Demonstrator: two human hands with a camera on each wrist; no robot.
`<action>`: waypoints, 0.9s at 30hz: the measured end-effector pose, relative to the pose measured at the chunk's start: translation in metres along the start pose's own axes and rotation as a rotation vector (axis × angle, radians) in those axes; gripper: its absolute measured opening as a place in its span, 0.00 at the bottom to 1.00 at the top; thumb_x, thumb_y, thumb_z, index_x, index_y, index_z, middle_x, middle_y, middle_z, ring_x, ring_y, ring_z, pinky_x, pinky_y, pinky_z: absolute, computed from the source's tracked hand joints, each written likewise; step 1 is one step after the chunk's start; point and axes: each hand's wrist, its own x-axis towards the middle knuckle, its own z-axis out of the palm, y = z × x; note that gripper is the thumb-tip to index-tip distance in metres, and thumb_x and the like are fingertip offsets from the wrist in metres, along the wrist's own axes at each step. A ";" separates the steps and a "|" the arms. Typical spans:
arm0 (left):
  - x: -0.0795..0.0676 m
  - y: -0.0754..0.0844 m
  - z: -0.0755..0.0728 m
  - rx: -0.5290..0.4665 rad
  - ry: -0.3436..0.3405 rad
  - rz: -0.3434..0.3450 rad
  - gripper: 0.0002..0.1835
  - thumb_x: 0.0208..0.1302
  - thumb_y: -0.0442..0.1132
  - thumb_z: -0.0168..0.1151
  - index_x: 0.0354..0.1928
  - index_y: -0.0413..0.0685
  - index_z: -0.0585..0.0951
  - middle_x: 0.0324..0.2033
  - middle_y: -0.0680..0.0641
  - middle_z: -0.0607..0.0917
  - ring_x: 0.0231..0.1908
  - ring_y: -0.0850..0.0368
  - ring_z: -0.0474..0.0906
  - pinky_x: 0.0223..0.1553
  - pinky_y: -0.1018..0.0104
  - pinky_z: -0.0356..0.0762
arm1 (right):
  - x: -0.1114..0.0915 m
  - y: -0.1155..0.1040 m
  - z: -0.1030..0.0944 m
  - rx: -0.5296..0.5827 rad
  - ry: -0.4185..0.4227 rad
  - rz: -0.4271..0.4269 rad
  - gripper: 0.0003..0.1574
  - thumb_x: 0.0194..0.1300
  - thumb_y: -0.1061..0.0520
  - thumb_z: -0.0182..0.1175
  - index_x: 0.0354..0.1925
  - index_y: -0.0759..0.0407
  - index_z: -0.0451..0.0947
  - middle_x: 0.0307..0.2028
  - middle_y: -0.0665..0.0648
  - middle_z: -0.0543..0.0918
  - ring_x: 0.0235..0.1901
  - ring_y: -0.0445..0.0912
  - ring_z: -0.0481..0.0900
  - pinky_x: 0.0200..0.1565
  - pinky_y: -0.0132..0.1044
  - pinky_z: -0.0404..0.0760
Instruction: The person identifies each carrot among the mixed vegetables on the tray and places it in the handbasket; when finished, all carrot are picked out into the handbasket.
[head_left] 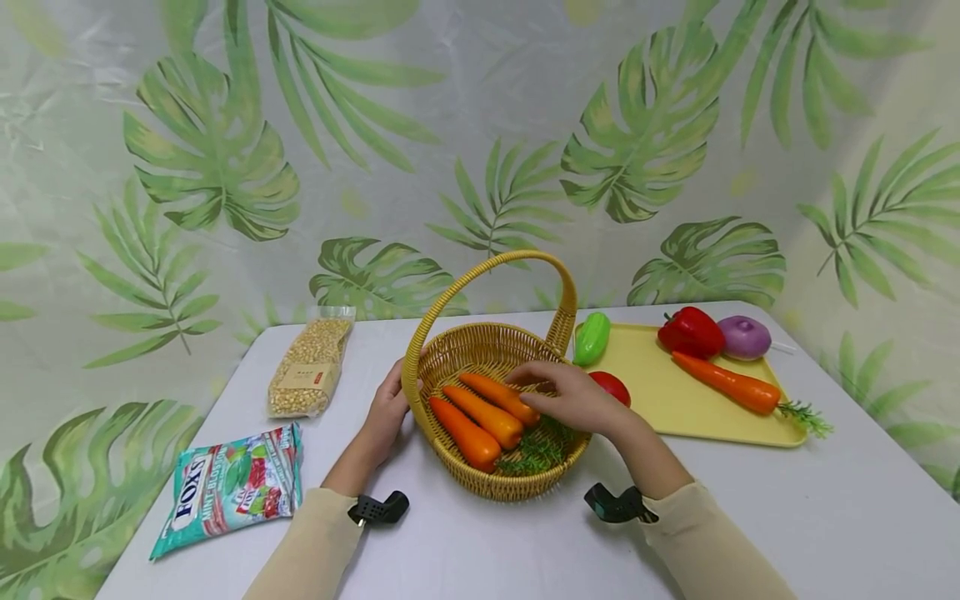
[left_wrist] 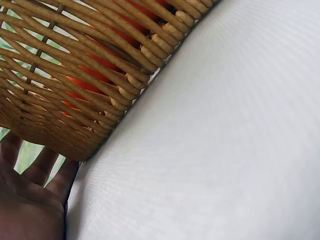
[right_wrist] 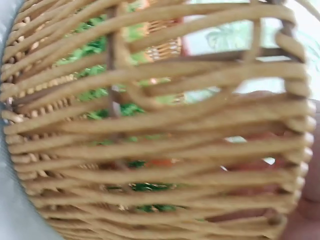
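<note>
A round wicker basket point(head_left: 487, 487) with a tall arched handle stands at the middle of the table. Three orange carrots point(head_left: 467, 437) lie side by side in it, their leafy green tops point(head_left: 542, 450) toward the near right. My left hand point(head_left: 387, 417) is against the basket's left side; the left wrist view shows its fingers point(left_wrist: 40, 167) extended along the woven wall. Over the right rim reaches my right hand point(head_left: 573, 398), its loosely bent fingers just above the rearmost carrot point(head_left: 498, 397). From the right wrist, that hand is mostly hidden behind the weave.
Right of the basket, a yellow tray point(head_left: 645, 392) bears a green vegetable point(head_left: 592, 338), a red bell pepper point(head_left: 691, 332), a purple onion point(head_left: 744, 337) and another carrot point(head_left: 727, 384). A red tomato-like item point(head_left: 613, 387) is beside the basket. Leftward lie a kernel bag point(head_left: 311, 364) and a candy bag point(head_left: 228, 485).
</note>
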 end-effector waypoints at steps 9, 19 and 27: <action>0.001 -0.001 0.000 -0.008 0.005 0.002 0.26 0.76 0.38 0.47 0.73 0.56 0.65 0.73 0.48 0.65 0.74 0.49 0.58 0.71 0.45 0.56 | -0.011 0.000 -0.021 0.055 0.056 -0.004 0.18 0.73 0.55 0.58 0.59 0.53 0.78 0.56 0.54 0.83 0.59 0.53 0.79 0.62 0.53 0.76; -0.001 0.000 -0.001 -0.011 0.000 0.002 0.26 0.76 0.38 0.47 0.73 0.57 0.64 0.73 0.48 0.66 0.73 0.49 0.60 0.69 0.46 0.58 | -0.023 0.002 -0.051 0.073 0.121 0.014 0.21 0.74 0.53 0.57 0.61 0.57 0.76 0.58 0.60 0.82 0.60 0.54 0.79 0.60 0.52 0.78; 0.000 0.000 0.000 -0.003 0.002 0.002 0.26 0.76 0.38 0.47 0.73 0.56 0.64 0.73 0.48 0.66 0.73 0.48 0.59 0.70 0.46 0.57 | -0.040 0.008 -0.079 0.023 0.189 0.073 0.23 0.74 0.51 0.57 0.63 0.54 0.75 0.59 0.57 0.81 0.61 0.55 0.78 0.59 0.49 0.79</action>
